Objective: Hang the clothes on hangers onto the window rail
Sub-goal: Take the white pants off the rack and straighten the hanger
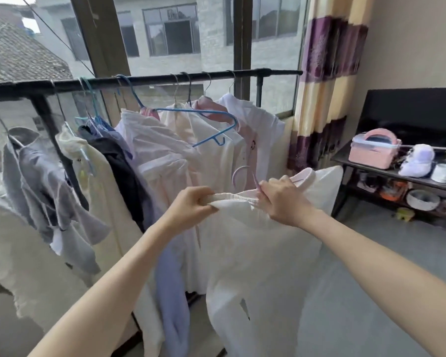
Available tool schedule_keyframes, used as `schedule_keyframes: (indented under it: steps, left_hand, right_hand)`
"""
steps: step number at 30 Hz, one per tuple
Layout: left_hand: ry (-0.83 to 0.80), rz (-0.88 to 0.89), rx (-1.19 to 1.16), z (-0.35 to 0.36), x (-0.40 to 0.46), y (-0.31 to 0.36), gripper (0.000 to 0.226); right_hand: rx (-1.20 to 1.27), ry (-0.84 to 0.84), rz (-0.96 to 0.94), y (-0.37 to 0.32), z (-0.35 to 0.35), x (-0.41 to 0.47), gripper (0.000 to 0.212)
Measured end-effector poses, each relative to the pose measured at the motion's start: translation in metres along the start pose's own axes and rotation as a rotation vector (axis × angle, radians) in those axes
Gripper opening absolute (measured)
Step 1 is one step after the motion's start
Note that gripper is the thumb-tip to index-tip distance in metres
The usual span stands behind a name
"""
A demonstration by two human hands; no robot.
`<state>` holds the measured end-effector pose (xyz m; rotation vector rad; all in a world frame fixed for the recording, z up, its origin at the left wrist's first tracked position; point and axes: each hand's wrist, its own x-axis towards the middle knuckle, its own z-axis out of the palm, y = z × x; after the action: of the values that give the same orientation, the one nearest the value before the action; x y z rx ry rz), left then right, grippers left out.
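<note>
Beside a window in a lived-in room, seen from the head camera, a person holds up a white garment [255,253] in front of a black clothes rail [144,79]; the left hand [193,204] has its fingers curled and pinching the gathered elastic edge of the garment, while the right hand [281,199] is closed round the same edge together with a pale pink hanger [303,176], whose shoulder juts out above the knuckles and whose lilac hook curls up just to the left of the hand; the garment hangs below both hands, clear of the rail and not yet hooked on it; along the rail hang clothes already on hangers: a grey top [49,181] at the left end, a cream garment [93,171] next to it, a dark garment [121,166], several white and pale pink shirts [165,155] bunched toward the middle, and a bare blue hanger [198,117] lying tilted across them; a lilac cloth [173,292] hangs low between the shirts and the held garment; to the right, a striped purple and yellow curtain [327,81] frames the window, and a dark shelf unit [386,171] carries a pink storage box [373,150] and a white cap [417,159]; beyond the glass stands a grey building.
</note>
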<state>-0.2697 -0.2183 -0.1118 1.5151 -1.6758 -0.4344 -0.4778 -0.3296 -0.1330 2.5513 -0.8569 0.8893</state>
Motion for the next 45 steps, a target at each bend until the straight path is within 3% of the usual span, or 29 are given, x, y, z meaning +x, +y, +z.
schedule_keyframes:
  steps: [2, 4, 7, 9, 13, 14, 19, 21, 23, 28, 32, 36, 41, 45]
  left_hand:
    - [-0.057, 0.081, 0.280, -0.007, 0.007, 0.008, 0.024]
    - [-0.152, 0.119, 0.544, -0.009, 0.010, 0.016, 0.026]
    - [-0.243, 0.124, 0.677, -0.011, 0.016, 0.017, 0.036]
    - [-0.226, 0.135, 0.687, -0.013, 0.023, 0.015, 0.031]
    - [-0.021, 0.199, 0.680, -0.018, 0.035, 0.010, 0.016]
    - [0.021, 0.218, 0.657, -0.020, 0.035, 0.011, 0.015]
    - [0.109, 0.381, 0.601, -0.025, 0.041, 0.024, 0.012]
    - [0.111, 0.404, 0.602, -0.026, 0.045, 0.028, 0.012]
    - [0.133, 0.408, 0.600, -0.028, 0.049, 0.028, 0.011]
    - [0.127, 0.400, 0.582, -0.037, 0.048, 0.026, 0.010]
    - [0.156, 0.422, 0.526, -0.039, 0.046, 0.025, 0.008]
    - [0.185, 0.431, 0.435, -0.039, 0.044, 0.023, 0.007]
    - [0.148, 0.274, 0.328, -0.030, 0.035, 0.011, 0.007]
    - [0.199, 0.159, 0.345, -0.034, 0.035, 0.005, 0.009]
  right_hand:
    - [0.015, -0.157, 0.040, -0.002, 0.005, -0.006, 0.040]
    - [0.052, -0.072, 0.124, 0.003, 0.005, -0.006, 0.034]
    - [0.082, 0.131, 0.357, 0.015, -0.011, 0.004, 0.026]
    - [0.162, 0.146, 0.417, 0.018, -0.023, 0.011, 0.028]
    - [0.090, -0.265, 0.240, 0.008, -0.027, 0.011, 0.017]
    - [0.078, -0.291, 0.230, 0.008, -0.026, 0.011, 0.014]
    - [0.321, -0.039, 0.473, 0.005, -0.031, 0.019, 0.018]
    - [0.447, -0.167, 0.474, -0.004, -0.033, 0.023, 0.020]
    - [0.420, -0.305, 0.373, -0.013, -0.030, 0.024, 0.020]
    - [0.352, -0.017, 0.504, -0.006, -0.037, 0.030, 0.019]
    - [0.273, -0.323, 0.392, -0.009, -0.029, 0.027, 0.020]
    - [0.425, -0.010, 0.542, -0.008, -0.029, 0.029, 0.020]
    - [0.584, 0.048, 0.648, -0.010, -0.026, 0.030, 0.024]
    - [0.548, -0.037, 0.632, -0.016, -0.027, 0.027, 0.029]
